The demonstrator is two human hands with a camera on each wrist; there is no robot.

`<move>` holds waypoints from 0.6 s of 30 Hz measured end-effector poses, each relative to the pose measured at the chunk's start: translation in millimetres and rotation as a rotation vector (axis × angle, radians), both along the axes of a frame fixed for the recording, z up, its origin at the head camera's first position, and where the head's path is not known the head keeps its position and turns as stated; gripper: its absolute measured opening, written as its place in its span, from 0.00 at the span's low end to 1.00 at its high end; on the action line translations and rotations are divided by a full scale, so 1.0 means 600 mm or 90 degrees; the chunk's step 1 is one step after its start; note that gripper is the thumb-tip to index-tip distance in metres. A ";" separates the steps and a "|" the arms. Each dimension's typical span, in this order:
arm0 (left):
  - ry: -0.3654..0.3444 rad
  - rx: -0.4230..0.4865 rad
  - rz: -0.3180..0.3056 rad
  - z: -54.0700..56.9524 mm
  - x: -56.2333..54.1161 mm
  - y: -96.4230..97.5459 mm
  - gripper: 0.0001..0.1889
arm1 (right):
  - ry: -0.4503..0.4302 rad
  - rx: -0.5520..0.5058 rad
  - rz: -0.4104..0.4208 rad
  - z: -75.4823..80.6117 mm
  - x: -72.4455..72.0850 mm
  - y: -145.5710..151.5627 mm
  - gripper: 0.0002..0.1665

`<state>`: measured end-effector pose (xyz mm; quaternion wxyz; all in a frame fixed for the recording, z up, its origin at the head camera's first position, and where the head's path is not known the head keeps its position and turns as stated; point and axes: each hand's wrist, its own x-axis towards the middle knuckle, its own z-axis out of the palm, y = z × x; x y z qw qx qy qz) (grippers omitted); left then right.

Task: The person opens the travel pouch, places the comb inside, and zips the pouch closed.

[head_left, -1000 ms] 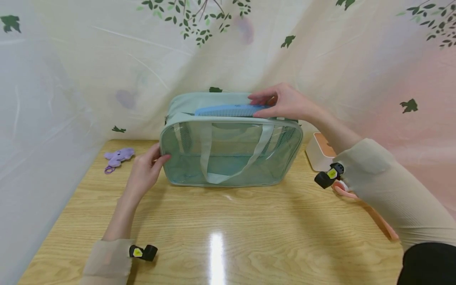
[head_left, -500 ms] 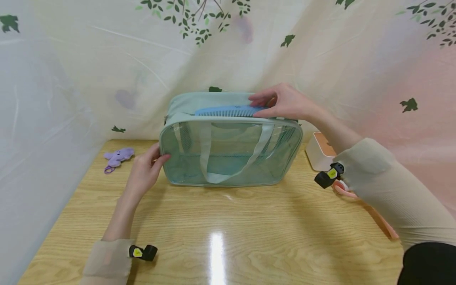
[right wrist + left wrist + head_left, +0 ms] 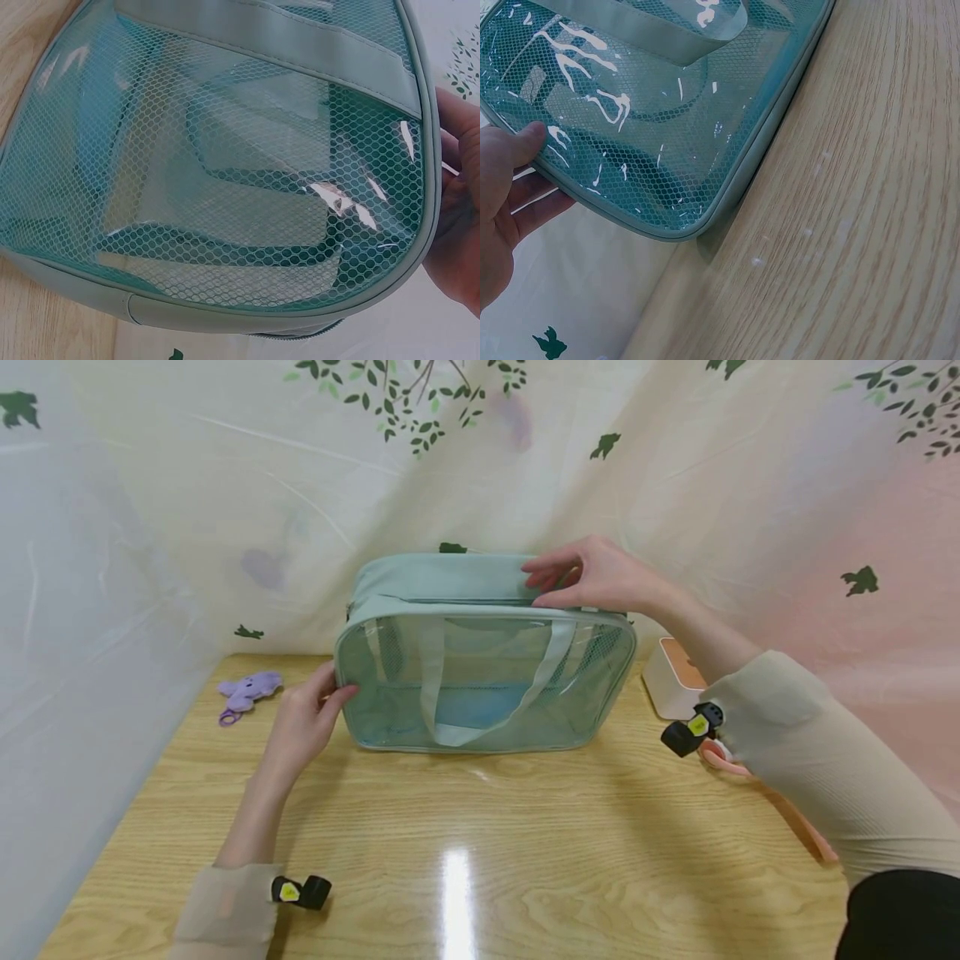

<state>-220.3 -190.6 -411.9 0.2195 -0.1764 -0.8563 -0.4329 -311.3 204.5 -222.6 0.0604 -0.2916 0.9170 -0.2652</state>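
A pale green wash bag (image 3: pixel 390 710) with a clear front panel and a strap handle (image 3: pixel 432 668) stands upright on the table. My left hand (image 3: pixel 303 714) grips its left edge, thumb on the front and fingers behind. Above the top opening is my right hand (image 3: pixel 600 577), its thumb at the front rim and its fingers relaxed with nothing between them. Inside the bag, low down, the blue comb (image 3: pixel 480 703) shows as a blurred patch through the panel. In the right wrist view the blue comb (image 3: pixel 97 105) appears through the mesh-patterned side.
A purple plush keyring (image 3: pixel 250 691) lies left of the bag. On the right stand a white box with a brown top (image 3: pixel 671 681) and a pink strap-like item (image 3: pixel 723 760), partly hidden by the right arm. A patterned curtain (image 3: pixel 300 510) hangs behind the table.
The blue comb has left the right hand and dropped from the opening to the bottom of the bag. Both hands and the bag stay in place.
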 end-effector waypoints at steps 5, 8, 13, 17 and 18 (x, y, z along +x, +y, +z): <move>-0.003 -0.002 0.002 0.002 0.002 0.001 0.14 | -0.002 -0.001 -0.002 0.000 0.001 0.000 0.30; -0.001 -0.002 0.003 0.003 0.003 0.001 0.14 | -0.002 0.000 -0.003 0.001 0.002 0.000 0.30; -0.001 -0.002 0.001 0.003 0.004 0.001 0.15 | -0.002 0.004 -0.005 0.003 0.003 -0.002 0.30; 0.005 -0.003 0.000 0.002 0.005 0.002 0.15 | 0.003 0.008 -0.003 0.009 0.005 -0.008 0.30; 0.007 -0.004 -0.001 0.002 0.005 0.002 0.15 | 0.004 0.007 -0.001 0.010 0.006 -0.010 0.29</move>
